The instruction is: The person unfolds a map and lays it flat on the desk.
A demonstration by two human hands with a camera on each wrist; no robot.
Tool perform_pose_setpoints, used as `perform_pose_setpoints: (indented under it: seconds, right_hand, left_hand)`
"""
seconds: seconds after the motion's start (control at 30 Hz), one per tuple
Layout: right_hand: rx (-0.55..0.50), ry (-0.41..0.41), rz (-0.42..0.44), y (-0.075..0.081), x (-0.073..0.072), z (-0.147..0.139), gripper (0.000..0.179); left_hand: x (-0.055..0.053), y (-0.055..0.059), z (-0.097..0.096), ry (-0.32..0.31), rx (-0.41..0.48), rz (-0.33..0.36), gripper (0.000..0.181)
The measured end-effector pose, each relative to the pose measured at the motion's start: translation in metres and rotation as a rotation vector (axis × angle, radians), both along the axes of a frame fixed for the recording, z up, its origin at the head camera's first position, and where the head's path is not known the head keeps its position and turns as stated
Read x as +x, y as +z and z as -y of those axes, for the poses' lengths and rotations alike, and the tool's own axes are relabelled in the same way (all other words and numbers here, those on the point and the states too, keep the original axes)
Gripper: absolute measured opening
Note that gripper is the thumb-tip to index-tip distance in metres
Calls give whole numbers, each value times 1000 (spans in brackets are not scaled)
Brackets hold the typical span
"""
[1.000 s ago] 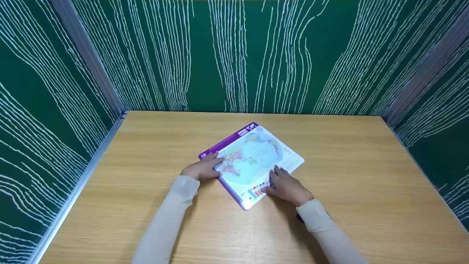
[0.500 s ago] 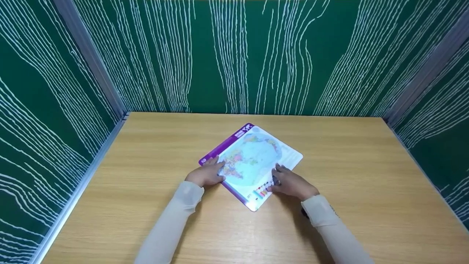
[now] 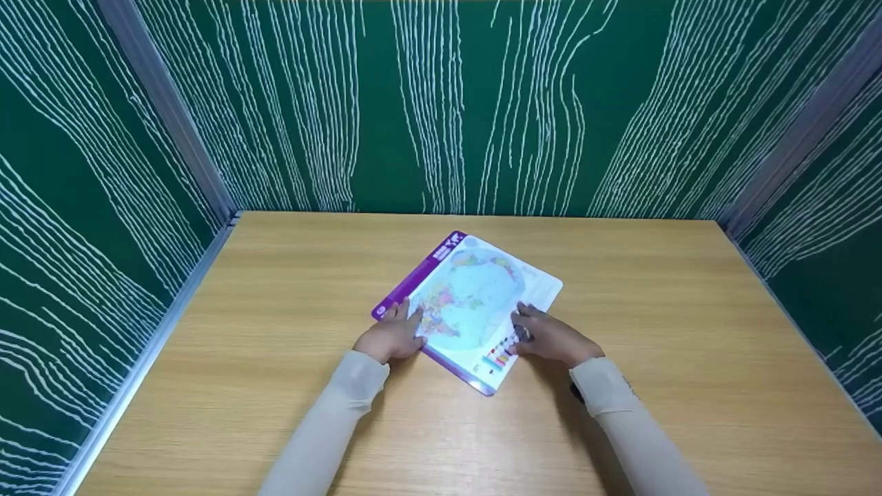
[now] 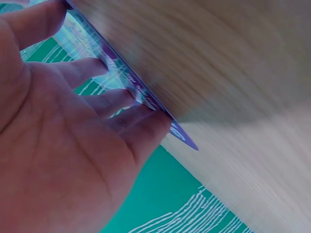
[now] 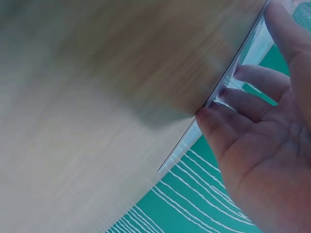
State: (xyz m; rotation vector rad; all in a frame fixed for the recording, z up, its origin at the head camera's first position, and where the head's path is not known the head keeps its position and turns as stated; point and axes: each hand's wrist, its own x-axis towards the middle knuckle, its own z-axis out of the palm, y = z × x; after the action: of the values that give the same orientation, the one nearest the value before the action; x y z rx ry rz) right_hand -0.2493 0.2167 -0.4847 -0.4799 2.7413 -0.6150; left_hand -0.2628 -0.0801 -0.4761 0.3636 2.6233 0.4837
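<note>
A thin map board (image 3: 468, 282) with rounded corners and a purple border lies turned at an angle on the wooden table. It shows a pale-blue world map with coloured land. My left hand (image 3: 391, 335) touches its left edge, fingers spread. In the left wrist view the fingertips of the left hand (image 4: 73, 136) rest on the board's purple edge (image 4: 182, 136). On the lower right edge sits my right hand (image 3: 555, 337), fingers over the top near the colour legend. From the right wrist, the right hand (image 5: 265, 141) is seen with its fingertips against the board's thin edge (image 5: 182, 145).
The wooden table (image 3: 689, 310) extends on all sides of the board. Green panels (image 3: 386, 103) with wavy white lines stand behind it and at both sides, joined by metal posts (image 3: 165, 103).
The map board has turned counter-clockwise, its top corner moving left and its bottom corner right. My left hand has come slightly nearer to me, while my right hand has shifted slightly right.
</note>
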Motion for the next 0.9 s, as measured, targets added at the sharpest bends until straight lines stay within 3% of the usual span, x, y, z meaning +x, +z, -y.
perform_pose_setpoints:
  seconds: [0.23,0.47,0.7,0.9]
  right_hand:
    - [-7,-48,82,4,-7,-1,70]
    - [-42,-76,117,5,-11,-3,68]
    - [-82,-45,111,7,-14,-5,66]
    - [-67,-96,147,8,-15,-4,66]
  left_hand:
    - [5,-2,-6,8,-36,-4,64]
    - [8,-3,-8,29,-40,-8,66]
    - [10,-5,-10,11,-54,-28,67]
    - [13,-4,-11,31,-50,-16,67]
